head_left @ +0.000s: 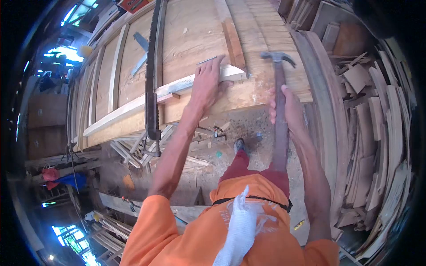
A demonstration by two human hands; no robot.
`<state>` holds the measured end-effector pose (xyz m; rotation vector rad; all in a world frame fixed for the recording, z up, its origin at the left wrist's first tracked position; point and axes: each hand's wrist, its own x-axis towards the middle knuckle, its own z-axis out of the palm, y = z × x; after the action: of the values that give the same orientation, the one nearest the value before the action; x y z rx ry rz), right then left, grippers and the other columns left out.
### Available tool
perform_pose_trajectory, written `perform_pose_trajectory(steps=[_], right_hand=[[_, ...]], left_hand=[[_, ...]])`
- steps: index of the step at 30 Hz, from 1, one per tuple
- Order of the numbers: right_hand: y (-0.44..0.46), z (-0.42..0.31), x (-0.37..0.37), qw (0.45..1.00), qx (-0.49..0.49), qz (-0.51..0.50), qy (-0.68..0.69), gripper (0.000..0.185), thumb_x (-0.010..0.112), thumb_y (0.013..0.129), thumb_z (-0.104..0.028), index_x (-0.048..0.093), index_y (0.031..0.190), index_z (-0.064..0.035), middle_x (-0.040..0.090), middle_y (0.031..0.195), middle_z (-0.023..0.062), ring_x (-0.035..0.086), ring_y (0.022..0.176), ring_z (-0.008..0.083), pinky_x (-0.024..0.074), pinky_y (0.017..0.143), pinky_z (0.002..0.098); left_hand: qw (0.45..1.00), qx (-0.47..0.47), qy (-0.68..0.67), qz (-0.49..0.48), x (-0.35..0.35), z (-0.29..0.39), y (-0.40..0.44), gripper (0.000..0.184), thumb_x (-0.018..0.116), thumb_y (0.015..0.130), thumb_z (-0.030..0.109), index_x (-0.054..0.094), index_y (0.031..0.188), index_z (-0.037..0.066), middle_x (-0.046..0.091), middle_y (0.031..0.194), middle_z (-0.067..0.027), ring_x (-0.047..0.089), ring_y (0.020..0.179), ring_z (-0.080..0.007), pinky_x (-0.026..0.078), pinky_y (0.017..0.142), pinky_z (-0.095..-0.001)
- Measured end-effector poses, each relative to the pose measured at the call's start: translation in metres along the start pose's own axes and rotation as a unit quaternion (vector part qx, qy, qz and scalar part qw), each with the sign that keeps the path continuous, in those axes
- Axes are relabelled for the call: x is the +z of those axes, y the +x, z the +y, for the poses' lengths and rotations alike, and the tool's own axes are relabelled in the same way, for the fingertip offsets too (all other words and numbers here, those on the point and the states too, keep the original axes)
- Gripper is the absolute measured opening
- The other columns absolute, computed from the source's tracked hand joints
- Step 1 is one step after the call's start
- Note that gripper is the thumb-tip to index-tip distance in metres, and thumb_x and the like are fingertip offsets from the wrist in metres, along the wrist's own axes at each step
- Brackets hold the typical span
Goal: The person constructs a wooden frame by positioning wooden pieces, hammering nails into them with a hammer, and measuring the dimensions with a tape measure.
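My left hand (207, 82) is closed over a pale wooden strip (183, 84) along the near edge of a large wooden panel (191, 37). Its fingers reach across the strip and the thumb lies on the near side. By the fingertips is a thin grey metal piece (207, 60), perhaps a nail; whether the fingers pinch it is unclear. My right hand (288, 106) grips a claw hammer (279, 144) by its long dark handle. The hammer's head is raised near the panel's right end. A dark bar clamp (151, 75) crosses the strip left of my left hand.
A short wood block (168, 98) sits under the strip beside the clamp. More battens (116, 68) cross the panel. Scrap wood (128, 150) lies on the floor below. Stacked boards (370, 128) fill the right side. A wooden beam (195, 212) runs behind my body.
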<state>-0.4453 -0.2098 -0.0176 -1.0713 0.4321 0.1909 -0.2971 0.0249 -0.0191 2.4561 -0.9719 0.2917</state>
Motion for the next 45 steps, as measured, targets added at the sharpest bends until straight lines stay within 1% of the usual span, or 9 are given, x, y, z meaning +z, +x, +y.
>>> perform_pose_trajectory(steps=[4,8,14,17,19,27,35,38,45], right_hand=[[0.001,-0.003,0.016,0.997,0.037,-0.004,-0.068,0.045,0.04,0.115,-0.044,0.057,0.122,-0.0032,0.056,0.075,0.0017,0.057,0.055,0.0126,0.0504,0.046,0.0307],[0.004,0.002,0.008,0.998,0.048,-0.031,-0.021,0.044,0.04,0.115,-0.044,0.056,0.119,-0.0031,0.057,0.076,0.0026,0.056,0.055,0.0129,0.0505,0.046,0.0314],[0.004,0.0,0.005,0.998,-0.005,0.055,0.003,0.043,0.039,0.114,-0.041,0.056,0.117,-0.0018,0.057,0.076,0.0043,0.057,0.055,0.0146,0.0504,0.044,0.0329],[0.006,0.009,0.017,0.996,0.026,0.035,-0.079,0.042,0.04,0.114,-0.04,0.057,0.117,-0.0012,0.057,0.075,0.0044,0.058,0.054,0.015,0.0504,0.044,0.0335],[0.003,0.005,0.021,0.997,0.03,0.026,-0.06,0.043,0.04,0.114,-0.04,0.058,0.117,-0.0012,0.057,0.075,0.0042,0.057,0.054,0.0147,0.0501,0.044,0.0333],[-0.026,-0.002,0.002,0.996,-0.013,0.074,0.037,0.047,0.039,0.114,-0.044,0.058,0.118,-0.0011,0.056,0.074,0.003,0.058,0.054,0.0146,0.0517,0.045,0.0326],[-0.024,-0.004,-0.007,0.999,-0.012,0.045,0.014,0.047,0.038,0.114,-0.045,0.057,0.116,-0.0021,0.056,0.073,0.0033,0.058,0.053,0.0139,0.0512,0.044,0.0317],[-0.012,-0.001,0.012,0.999,0.036,-0.021,-0.027,0.048,0.038,0.114,-0.046,0.057,0.115,-0.0016,0.056,0.072,0.0032,0.058,0.052,0.0141,0.0512,0.043,0.0316],[-0.01,-0.009,0.007,0.999,0.032,-0.013,-0.036,0.045,0.037,0.114,-0.044,0.056,0.113,-0.0028,0.055,0.071,0.0028,0.056,0.05,0.0138,0.0495,0.042,0.032]], left_hand=[[0.989,0.037,-0.077,-0.12,-0.014,-0.01,0.019,0.112,0.088,0.082,0.014,0.022,0.172,0.013,0.06,0.144,-0.0213,0.058,0.127,-0.0429,0.044,0.111,-0.0522],[0.979,0.042,-0.077,-0.186,-0.022,-0.011,0.027,0.112,0.088,0.083,0.017,0.021,0.173,0.016,0.058,0.15,-0.0224,0.056,0.132,-0.0435,0.043,0.115,-0.0518],[0.974,0.106,-0.063,-0.19,-0.02,-0.021,0.04,0.104,0.081,0.092,0.043,0.022,0.172,0.015,0.059,0.147,-0.0267,0.058,0.132,-0.0472,0.047,0.112,-0.054],[0.972,0.115,-0.049,-0.198,-0.016,-0.022,0.043,0.102,0.081,0.092,0.04,0.023,0.171,0.014,0.067,0.131,-0.0235,0.063,0.12,-0.0457,0.05,0.104,-0.0529],[0.969,0.108,-0.057,-0.215,-0.016,-0.023,0.043,0.102,0.075,0.095,0.052,0.021,0.172,0.013,0.064,0.138,-0.0303,0.062,0.125,-0.0494,0.05,0.106,-0.0553],[0.972,0.088,-0.051,-0.211,-0.017,-0.019,0.039,0.101,0.079,0.093,0.046,0.024,0.172,0.014,0.066,0.135,-0.0286,0.063,0.125,-0.048,0.051,0.105,-0.0545],[0.979,0.057,-0.067,-0.184,-0.02,-0.015,0.039,0.104,0.088,0.087,0.039,0.031,0.169,0.012,0.064,0.142,-0.0285,0.065,0.123,-0.0468,0.053,0.102,-0.0518],[0.981,0.069,-0.079,-0.163,-0.01,-0.019,0.036,0.102,0.09,0.085,0.036,0.035,0.167,0.011,0.065,0.14,-0.0272,0.069,0.115,-0.046,0.056,0.097,-0.0498],[0.978,0.033,-0.077,-0.192,-0.016,-0.01,0.039,0.099,0.086,0.086,0.036,0.033,0.167,0.013,0.068,0.129,-0.0233,0.066,0.116,-0.0439,0.053,0.099,-0.0508]])
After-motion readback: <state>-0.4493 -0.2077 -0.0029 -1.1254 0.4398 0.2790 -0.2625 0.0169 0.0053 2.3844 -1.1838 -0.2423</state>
